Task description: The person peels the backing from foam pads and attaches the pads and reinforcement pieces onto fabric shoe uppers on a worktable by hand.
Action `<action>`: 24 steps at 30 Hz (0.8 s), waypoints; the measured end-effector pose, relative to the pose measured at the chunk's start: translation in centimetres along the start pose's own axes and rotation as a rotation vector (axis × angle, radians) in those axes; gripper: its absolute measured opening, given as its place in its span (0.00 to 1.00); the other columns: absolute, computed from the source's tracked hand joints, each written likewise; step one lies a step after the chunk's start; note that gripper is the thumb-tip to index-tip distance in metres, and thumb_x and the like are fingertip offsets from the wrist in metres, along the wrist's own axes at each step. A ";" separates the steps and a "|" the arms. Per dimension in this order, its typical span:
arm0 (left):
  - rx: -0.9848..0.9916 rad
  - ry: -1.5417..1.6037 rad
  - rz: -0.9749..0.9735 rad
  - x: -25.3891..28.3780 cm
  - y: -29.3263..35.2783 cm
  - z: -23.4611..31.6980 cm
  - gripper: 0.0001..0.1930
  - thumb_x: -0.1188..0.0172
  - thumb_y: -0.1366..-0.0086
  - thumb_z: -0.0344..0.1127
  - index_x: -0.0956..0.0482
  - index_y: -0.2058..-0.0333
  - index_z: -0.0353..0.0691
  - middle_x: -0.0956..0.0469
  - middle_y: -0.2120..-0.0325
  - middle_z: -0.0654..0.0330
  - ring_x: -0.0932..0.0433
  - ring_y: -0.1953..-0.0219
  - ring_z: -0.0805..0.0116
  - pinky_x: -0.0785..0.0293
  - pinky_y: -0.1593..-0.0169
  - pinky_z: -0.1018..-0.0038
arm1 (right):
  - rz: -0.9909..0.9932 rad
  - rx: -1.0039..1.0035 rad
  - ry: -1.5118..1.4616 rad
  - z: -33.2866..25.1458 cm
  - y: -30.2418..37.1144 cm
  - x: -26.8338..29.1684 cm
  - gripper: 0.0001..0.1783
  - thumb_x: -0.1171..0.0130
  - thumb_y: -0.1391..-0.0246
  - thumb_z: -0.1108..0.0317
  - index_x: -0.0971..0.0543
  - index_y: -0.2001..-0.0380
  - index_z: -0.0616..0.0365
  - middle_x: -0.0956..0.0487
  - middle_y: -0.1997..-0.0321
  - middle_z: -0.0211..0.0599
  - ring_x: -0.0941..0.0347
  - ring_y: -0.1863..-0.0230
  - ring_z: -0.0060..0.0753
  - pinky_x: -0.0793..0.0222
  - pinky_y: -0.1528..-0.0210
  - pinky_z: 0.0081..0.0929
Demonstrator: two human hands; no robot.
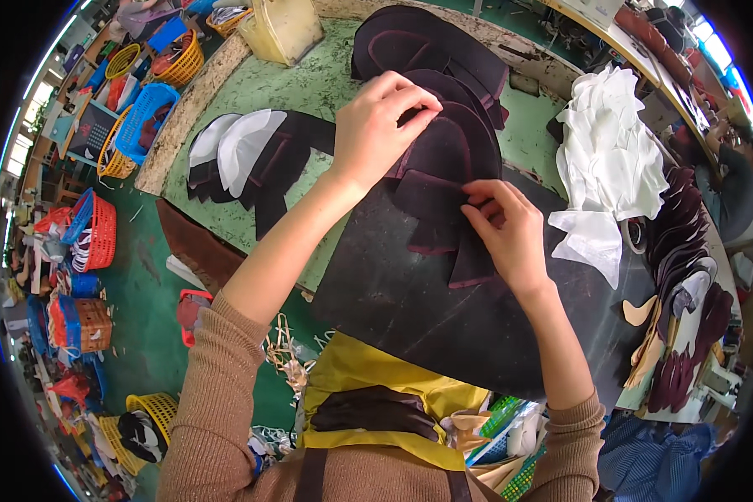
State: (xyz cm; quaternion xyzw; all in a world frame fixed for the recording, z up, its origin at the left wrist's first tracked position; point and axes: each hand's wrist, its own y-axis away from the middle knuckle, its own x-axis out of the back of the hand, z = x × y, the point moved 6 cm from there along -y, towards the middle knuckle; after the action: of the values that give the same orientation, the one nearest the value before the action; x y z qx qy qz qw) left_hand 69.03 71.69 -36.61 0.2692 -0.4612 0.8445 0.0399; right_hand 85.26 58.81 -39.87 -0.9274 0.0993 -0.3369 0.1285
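A row of dark, maroon-edged cut pieces (456,142), rounded at one end, overlaps on the green worktable and runs down onto a black mat (410,314). My left hand (381,130) is above these pieces, thumb and fingers brought together; what they pinch, if anything, I cannot make out. Between thumb and fingers, my right hand (509,233) grips the edge of the nearest dark piece (431,197) on the mat. To the right lies a heap of thin white pieces (607,142), with a loose white piece (590,243) at its near end.
Left on the table, more dark pieces (280,155) carry white curved pieces (247,151). A yellowish square container (283,29) stands at the far edge. Stacked maroon pieces (682,226) lie far right. Baskets, including a red one (102,234), line the left side. A yellow cloth (351,368) covers my lap.
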 end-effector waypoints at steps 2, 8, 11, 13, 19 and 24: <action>0.018 -0.010 -0.053 -0.4 -0.1 -0.1 0.05 0.31 0.42 0.36 0.16 0.67 0.52 0.24 0.69 0.71 0.19 0.69 0.69 0.23 0.67 0.72 | -0.011 -0.036 0.021 -0.3 -0.6 -0.4 0.14 0.31 0.51 0.74 0.18 0.59 0.55 0.21 0.66 0.32 0.23 0.71 0.28 0.26 0.67 0.26; 0.067 -0.083 -0.101 -0.3 0.1 -1.1 0.09 0.32 0.42 0.35 0.20 0.62 0.53 0.24 0.69 0.71 0.20 0.70 0.70 0.23 0.69 0.72 | -0.053 -0.041 0.142 -0.3 -0.7 -1.4 0.13 0.30 0.51 0.69 0.19 0.60 0.51 0.24 0.68 0.30 0.24 0.71 0.30 0.26 0.66 0.30; 0.049 -0.081 -0.101 -0.4 0.2 -1.2 0.09 0.32 0.41 0.36 0.20 0.63 0.52 0.25 0.68 0.70 0.20 0.70 0.69 0.23 0.69 0.71 | 0.019 0.121 0.168 -1.6 0.6 -1.4 0.13 0.29 0.54 0.68 0.19 0.64 0.51 0.25 0.67 0.30 0.25 0.67 0.34 0.26 0.63 0.32; -0.026 -0.124 -0.092 -0.6 0.3 -0.4 0.10 0.31 0.43 0.32 0.20 0.63 0.48 0.25 0.66 0.67 0.19 0.65 0.67 0.23 0.65 0.71 | -0.046 0.213 0.292 -2.4 1.2 -2.1 0.13 0.28 0.56 0.67 0.20 0.65 0.50 0.25 0.65 0.29 0.27 0.62 0.37 0.27 0.58 0.33; 0.057 -0.182 -0.176 -1.1 0.9 0.3 0.18 0.30 0.43 0.34 0.23 0.54 0.53 0.28 0.60 0.64 0.20 0.65 0.60 0.21 0.64 0.65 | -0.023 0.191 0.455 -3.4 2.2 -3.4 0.12 0.29 0.56 0.63 0.22 0.70 0.50 0.27 0.68 0.29 0.28 0.60 0.35 0.29 0.56 0.34; 0.066 -0.258 -0.162 -1.3 1.2 0.4 0.17 0.30 0.43 0.34 0.24 0.56 0.51 0.28 0.62 0.64 0.19 0.65 0.61 0.20 0.64 0.66 | -0.206 0.281 0.229 -4.6 4.6 -4.1 0.07 0.32 0.53 0.68 0.22 0.73 0.53 0.26 0.71 0.36 0.27 0.64 0.40 0.29 0.58 0.36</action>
State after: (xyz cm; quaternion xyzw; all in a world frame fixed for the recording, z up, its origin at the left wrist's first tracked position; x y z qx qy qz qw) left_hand 69.93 70.89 -37.97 0.4128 -0.4115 0.8116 0.0394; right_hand 78.67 54.74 -40.35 -0.8614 -0.0302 -0.4618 0.2094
